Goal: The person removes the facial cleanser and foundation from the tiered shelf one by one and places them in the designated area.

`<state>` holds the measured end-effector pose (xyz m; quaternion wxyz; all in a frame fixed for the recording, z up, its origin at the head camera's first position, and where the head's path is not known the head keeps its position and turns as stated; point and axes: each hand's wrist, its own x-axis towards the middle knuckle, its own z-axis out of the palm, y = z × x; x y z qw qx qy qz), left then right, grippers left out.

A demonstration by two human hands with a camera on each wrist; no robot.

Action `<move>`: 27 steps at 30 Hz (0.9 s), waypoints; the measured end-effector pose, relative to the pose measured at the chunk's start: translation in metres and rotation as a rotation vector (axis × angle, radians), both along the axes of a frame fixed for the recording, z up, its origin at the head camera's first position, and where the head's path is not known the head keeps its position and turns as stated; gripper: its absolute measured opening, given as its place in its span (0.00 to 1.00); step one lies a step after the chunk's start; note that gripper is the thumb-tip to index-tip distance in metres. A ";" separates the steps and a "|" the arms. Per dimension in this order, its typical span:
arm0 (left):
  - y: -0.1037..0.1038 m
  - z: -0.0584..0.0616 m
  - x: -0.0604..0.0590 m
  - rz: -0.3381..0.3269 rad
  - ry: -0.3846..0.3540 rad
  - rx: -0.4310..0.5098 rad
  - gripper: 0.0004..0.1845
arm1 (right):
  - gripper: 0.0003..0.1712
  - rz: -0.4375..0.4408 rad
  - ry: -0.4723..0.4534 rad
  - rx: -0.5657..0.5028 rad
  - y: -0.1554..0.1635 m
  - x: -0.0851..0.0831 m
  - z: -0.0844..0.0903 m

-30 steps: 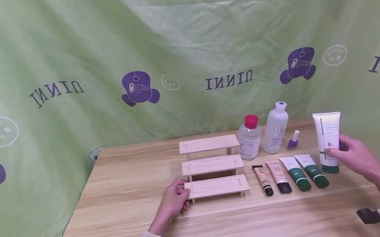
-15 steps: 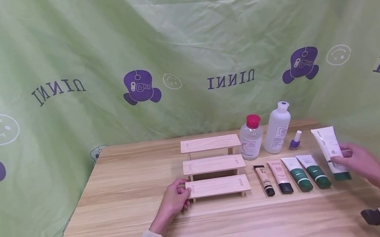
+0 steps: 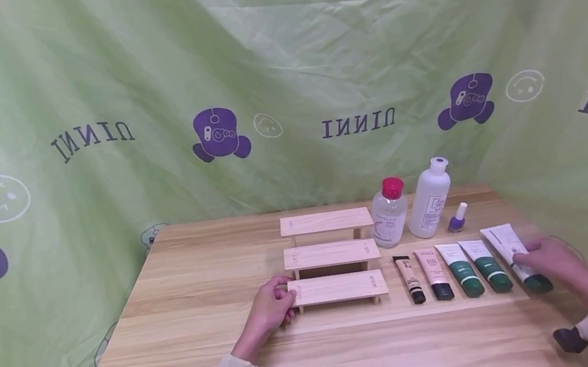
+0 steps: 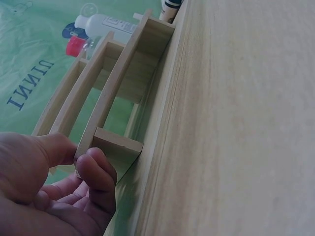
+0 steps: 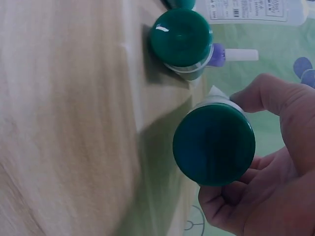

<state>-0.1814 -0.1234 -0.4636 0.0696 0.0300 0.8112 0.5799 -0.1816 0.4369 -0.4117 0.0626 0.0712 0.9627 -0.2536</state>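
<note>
White tube (image 3: 514, 257) lying flat, green cap (image 5: 214, 144) toward person

A wooden table (image 3: 189, 321) carries a three-step wooden riser (image 3: 332, 258), with five tubes (image 3: 464, 269) lying just right of it and three bottles (image 3: 427, 198) behind those.

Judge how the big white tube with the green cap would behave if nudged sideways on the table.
The white tube lies flat, so tipping seems unlikely. Its round green cap might let that end roll slightly. The right hand grips it, probably steadying it.
</note>
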 end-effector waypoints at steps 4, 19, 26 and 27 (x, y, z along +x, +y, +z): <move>0.000 -0.001 0.000 0.003 0.001 -0.011 0.20 | 0.37 0.022 -0.005 0.016 0.001 -0.003 -0.009; 0.000 -0.002 -0.001 -0.001 0.006 -0.011 0.20 | 0.32 0.020 -0.003 0.068 -0.015 -0.006 -0.004; 0.000 -0.001 -0.001 -0.003 -0.007 -0.009 0.20 | 0.35 -0.040 -0.044 0.068 -0.019 -0.010 -0.006; 0.000 -0.001 -0.001 -0.002 -0.010 -0.011 0.20 | 0.35 -0.045 -0.043 0.067 -0.019 -0.011 -0.007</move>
